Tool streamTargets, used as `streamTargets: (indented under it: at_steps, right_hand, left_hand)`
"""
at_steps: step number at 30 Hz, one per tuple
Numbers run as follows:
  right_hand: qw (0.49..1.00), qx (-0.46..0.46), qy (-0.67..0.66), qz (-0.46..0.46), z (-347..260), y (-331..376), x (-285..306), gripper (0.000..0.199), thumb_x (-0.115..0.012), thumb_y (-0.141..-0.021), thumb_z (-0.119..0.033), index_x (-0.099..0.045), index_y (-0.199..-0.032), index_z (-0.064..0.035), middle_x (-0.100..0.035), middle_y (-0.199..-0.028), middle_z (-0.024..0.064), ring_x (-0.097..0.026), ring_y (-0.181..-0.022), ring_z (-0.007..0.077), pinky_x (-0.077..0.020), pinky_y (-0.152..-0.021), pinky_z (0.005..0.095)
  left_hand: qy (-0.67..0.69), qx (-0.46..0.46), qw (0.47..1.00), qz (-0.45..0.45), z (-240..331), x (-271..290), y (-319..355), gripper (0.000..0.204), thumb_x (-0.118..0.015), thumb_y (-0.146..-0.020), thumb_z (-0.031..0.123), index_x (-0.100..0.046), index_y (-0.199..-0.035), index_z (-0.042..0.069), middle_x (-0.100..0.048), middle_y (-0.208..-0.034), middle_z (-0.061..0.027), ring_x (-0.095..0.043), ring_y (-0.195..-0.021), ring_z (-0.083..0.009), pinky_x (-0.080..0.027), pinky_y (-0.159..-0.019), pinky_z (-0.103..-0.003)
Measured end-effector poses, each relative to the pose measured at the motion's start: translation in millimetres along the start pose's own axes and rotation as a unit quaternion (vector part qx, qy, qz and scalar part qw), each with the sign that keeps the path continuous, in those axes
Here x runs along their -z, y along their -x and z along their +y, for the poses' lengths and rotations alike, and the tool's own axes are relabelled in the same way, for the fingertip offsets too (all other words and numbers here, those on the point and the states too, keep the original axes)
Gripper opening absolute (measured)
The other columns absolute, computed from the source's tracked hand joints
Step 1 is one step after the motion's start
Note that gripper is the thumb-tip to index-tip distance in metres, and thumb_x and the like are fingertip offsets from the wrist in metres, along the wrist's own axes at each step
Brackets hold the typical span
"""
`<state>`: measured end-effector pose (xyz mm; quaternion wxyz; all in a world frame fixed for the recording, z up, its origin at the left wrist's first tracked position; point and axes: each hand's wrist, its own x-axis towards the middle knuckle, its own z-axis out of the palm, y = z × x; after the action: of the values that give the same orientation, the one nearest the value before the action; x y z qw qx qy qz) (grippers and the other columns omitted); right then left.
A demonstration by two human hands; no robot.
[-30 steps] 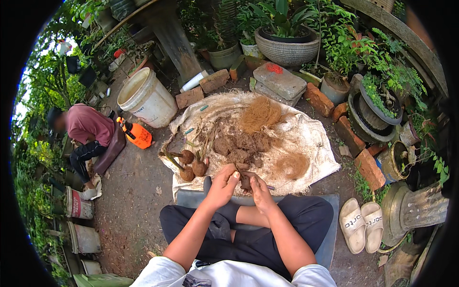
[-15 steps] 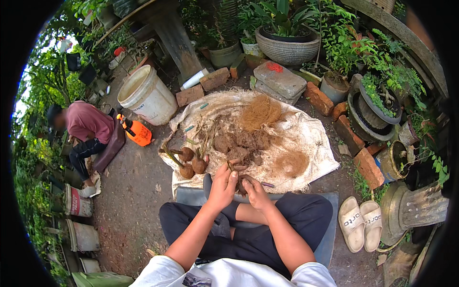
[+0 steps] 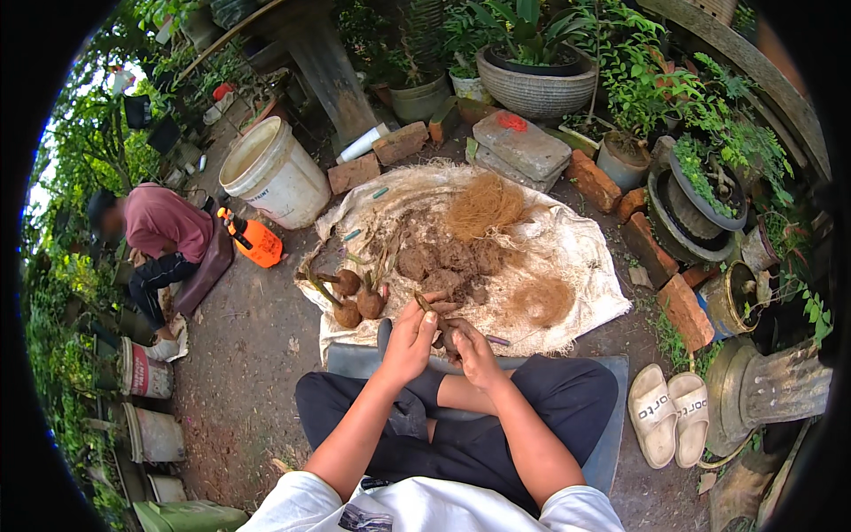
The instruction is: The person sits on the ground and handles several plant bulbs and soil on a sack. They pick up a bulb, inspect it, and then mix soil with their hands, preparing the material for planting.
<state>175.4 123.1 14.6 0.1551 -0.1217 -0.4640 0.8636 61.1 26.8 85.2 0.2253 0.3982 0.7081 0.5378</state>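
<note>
My left hand (image 3: 409,341) is closed around a short brownish-green plant stem (image 3: 423,302), whose tip pokes out above the thumb. Close beside it, my right hand (image 3: 474,355) has its fingers curled at a dark, soil-covered lump (image 3: 451,339) between the two hands. Whether the lump and stem are one plant is hidden by my fingers. Just beyond lie clumps of brown soil (image 3: 443,259) on a pale woven sack (image 3: 581,266). To the left rest round brown balls with stems (image 3: 347,313). A tangle of tan fibre (image 3: 483,206) and a flatter fibre patch (image 3: 541,301) lie farther right.
An orange spray bottle (image 3: 255,241) and a white bucket (image 3: 275,177) stand at the left. Bricks (image 3: 650,250) and potted plants (image 3: 537,84) border the sack. Sandals (image 3: 654,417) lie at my right. Another person (image 3: 166,226) sits at far left.
My hands stay close together, with small finger shifts. The stem now stands out a little more above my left thumb. The sack and its contents look unchanged.
</note>
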Motion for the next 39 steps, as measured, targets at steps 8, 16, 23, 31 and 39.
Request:
streamTargets:
  at_steps: [8,16,23,31,39]
  right_hand:
    - [0.966,0.061,0.252,0.025,-9.7,3.9,-1.7,0.026,-0.06,-0.096,-0.008,-0.056,-0.12,0.0035,-0.068,-0.104,0.0113,-0.066,-0.093,0.0162,-0.0522,-0.079,0.0305]
    - [0.949,0.182,0.245,0.078,-12.6,3.2,-9.3,0.023,-0.052,-0.1,-0.013,-0.061,-0.114,0.0027,-0.065,-0.107,0.0164,-0.066,-0.094,0.0247,-0.0516,-0.081,0.0364]
    - [0.949,0.17,0.252,0.083,-3.4,-2.1,2.3,0.025,-0.049,-0.103,-0.016,-0.064,-0.115,0.001,-0.06,-0.093,0.0096,-0.058,-0.078,0.0186,-0.0481,-0.072,0.0342]
    - [0.997,0.0,0.068,-0.033,-12.1,1.4,-3.3,0.028,-0.047,-0.105,-0.015,-0.059,-0.126,0.0,-0.063,-0.091,0.0006,-0.054,-0.076,0.0094,-0.0445,-0.068,0.0253]
    - [0.994,-0.07,0.006,-0.081,-18.0,10.2,-3.3,0.026,-0.047,-0.103,-0.023,-0.062,-0.109,-0.0029,-0.06,-0.078,0.0009,-0.046,-0.06,0.0079,-0.0397,-0.056,0.0269]
  left_hand:
    - [-0.07,-0.056,0.995,-0.035,7.7,3.9,2.9,0.035,-0.043,-0.104,0.019,-0.068,-0.116,-0.002,-0.059,-0.132,-0.0168,-0.056,-0.12,-0.0342,-0.04,-0.106,-0.043]
    - [-0.051,-0.08,0.996,0.003,11.1,0.5,6.0,0.033,-0.046,-0.102,0.018,-0.068,-0.117,-0.002,-0.06,-0.13,-0.0181,-0.057,-0.119,-0.0346,-0.043,-0.104,-0.043]
    - [-0.152,-0.092,0.984,-0.011,15.7,0.5,10.4,0.033,-0.045,-0.102,0.017,-0.067,-0.12,-0.001,-0.059,-0.132,-0.0184,-0.058,-0.119,-0.035,-0.044,-0.102,-0.043]
    - [-0.169,-0.132,0.977,0.011,21.7,10.1,5.9,0.037,-0.042,-0.1,0.021,-0.068,-0.12,0.003,-0.062,-0.129,-0.0178,-0.055,-0.121,-0.0384,-0.039,-0.106,-0.048]
    - [-0.103,-0.164,0.981,-0.019,16.8,11.0,1.5,0.044,-0.037,-0.102,0.028,-0.068,-0.12,0.002,-0.061,-0.132,-0.0172,-0.053,-0.125,-0.0364,-0.036,-0.109,-0.047]
